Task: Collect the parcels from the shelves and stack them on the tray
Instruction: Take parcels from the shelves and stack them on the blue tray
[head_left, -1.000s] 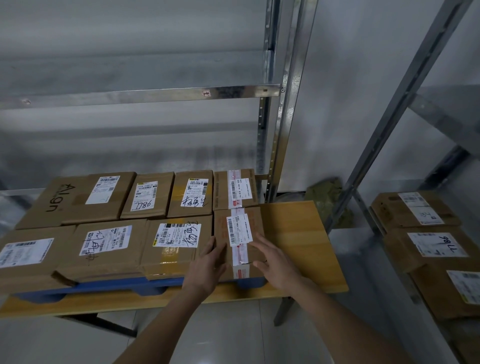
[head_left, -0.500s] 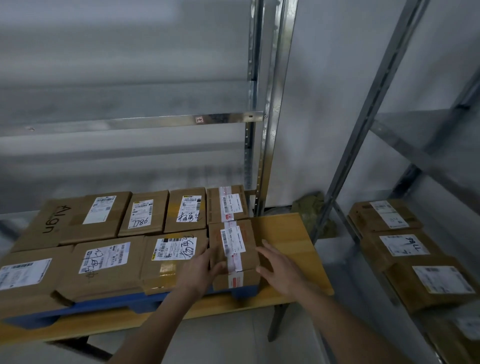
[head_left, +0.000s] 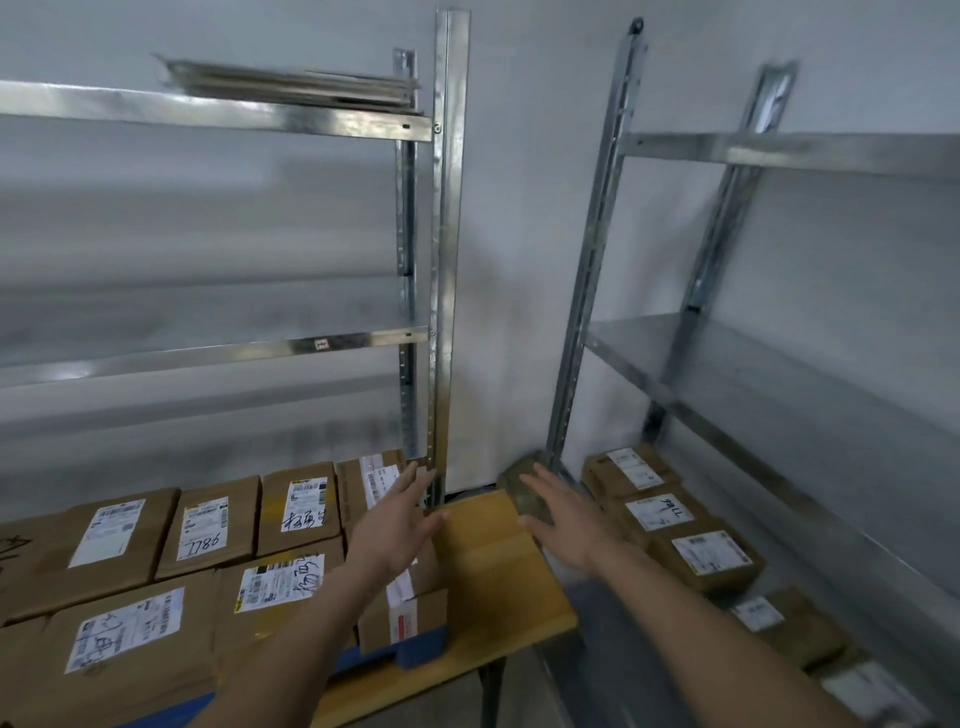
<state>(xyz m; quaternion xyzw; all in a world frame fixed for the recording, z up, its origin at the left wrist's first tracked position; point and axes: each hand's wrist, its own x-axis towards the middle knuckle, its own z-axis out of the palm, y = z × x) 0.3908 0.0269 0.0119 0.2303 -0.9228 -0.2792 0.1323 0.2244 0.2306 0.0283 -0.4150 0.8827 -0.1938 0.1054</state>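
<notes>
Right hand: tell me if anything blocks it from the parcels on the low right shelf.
Nothing visible does. The right hand is open in clear air, just left of the shelf parcels; only the shelf's metal upright stands nearby, behind the hand.

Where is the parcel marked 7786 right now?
In the head view, the parcel marked 7786 lies left of centre on the wooden table, in the back row beside other parcels.

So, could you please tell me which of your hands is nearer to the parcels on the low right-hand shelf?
Right. The right hand hangs open just left of the shelf parcels, while the left hand is farther away, above the parcels on the tray.
</notes>
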